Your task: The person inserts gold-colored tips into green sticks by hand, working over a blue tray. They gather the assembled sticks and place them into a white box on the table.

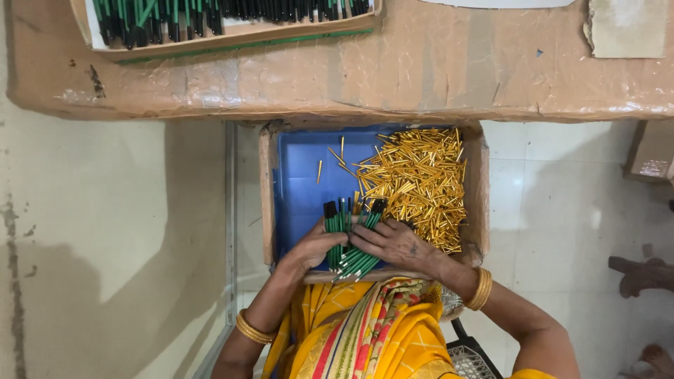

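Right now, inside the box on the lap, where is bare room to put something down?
Free: the blue tray floor on the left, bordered by the cardboard wall and the gold tube pile. Crowded: the right side under gold tubes, and the near edge, where both hands hold green pens.

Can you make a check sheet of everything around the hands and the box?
Surface: cardboard-covered table above; pale tiled floor below.
Job's things: bundle of green pens with black tips; heap of gold tubes in a blue tray inside a cardboard box.
Clutter: a few loose gold tubes on the tray; another tray of green pens on the table.
Hands: left hand and right hand both close around the bundle.
Cables: nothing seen.
Surroundings: another person's foot at right; a dark basket by the lap.
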